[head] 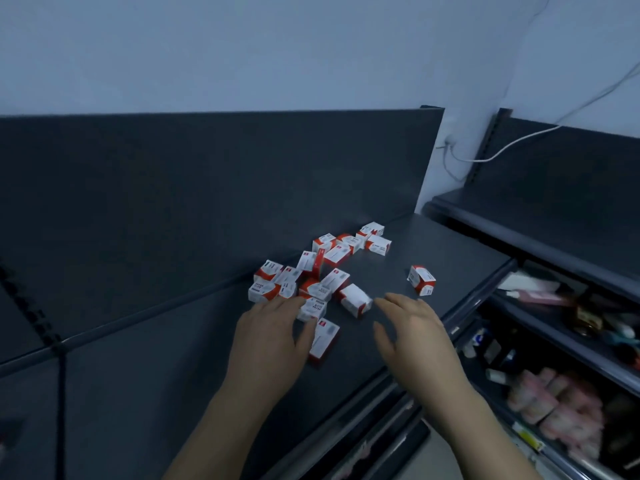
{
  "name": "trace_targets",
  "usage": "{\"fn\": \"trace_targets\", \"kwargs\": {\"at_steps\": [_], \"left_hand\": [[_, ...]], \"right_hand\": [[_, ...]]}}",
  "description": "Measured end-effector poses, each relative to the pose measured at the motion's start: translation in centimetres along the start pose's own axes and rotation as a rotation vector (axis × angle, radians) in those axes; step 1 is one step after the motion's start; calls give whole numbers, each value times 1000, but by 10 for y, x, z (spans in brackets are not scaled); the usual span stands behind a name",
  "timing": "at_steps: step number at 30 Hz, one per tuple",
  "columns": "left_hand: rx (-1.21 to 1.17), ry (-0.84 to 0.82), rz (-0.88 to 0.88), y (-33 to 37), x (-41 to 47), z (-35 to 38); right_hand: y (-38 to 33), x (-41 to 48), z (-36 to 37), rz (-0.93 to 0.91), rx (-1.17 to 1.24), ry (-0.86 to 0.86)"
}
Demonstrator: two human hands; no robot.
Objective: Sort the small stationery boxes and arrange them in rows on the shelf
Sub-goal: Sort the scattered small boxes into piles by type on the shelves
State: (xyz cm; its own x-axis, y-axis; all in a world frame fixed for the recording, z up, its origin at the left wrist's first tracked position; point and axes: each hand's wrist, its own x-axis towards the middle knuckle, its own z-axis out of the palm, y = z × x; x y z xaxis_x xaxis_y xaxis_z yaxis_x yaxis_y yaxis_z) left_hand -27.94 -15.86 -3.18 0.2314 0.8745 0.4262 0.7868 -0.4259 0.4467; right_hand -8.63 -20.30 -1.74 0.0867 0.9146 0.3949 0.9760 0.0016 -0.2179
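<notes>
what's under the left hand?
Left hand overlaps the near edge of the box pile; one white-and-red box shows beside its thumb. Whatever lies beneath the palm is covered.

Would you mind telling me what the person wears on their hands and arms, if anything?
The left hand and right hand are bare: no gloves, ring, watch or bracelet shows. The left forearm and right forearm are uncovered down to the picture's bottom edge, no sleeve in view. No markings show in this dim frame.
</notes>
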Motion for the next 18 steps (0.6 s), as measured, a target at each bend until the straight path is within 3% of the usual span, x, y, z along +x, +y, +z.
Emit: {"fn": "trace_targets", "kwargs": {"at_steps": [18], "left_hand": [[81, -139, -38, 26, 194, 114]], "right_hand": [[126, 165, 41, 3, 78, -71]]}}
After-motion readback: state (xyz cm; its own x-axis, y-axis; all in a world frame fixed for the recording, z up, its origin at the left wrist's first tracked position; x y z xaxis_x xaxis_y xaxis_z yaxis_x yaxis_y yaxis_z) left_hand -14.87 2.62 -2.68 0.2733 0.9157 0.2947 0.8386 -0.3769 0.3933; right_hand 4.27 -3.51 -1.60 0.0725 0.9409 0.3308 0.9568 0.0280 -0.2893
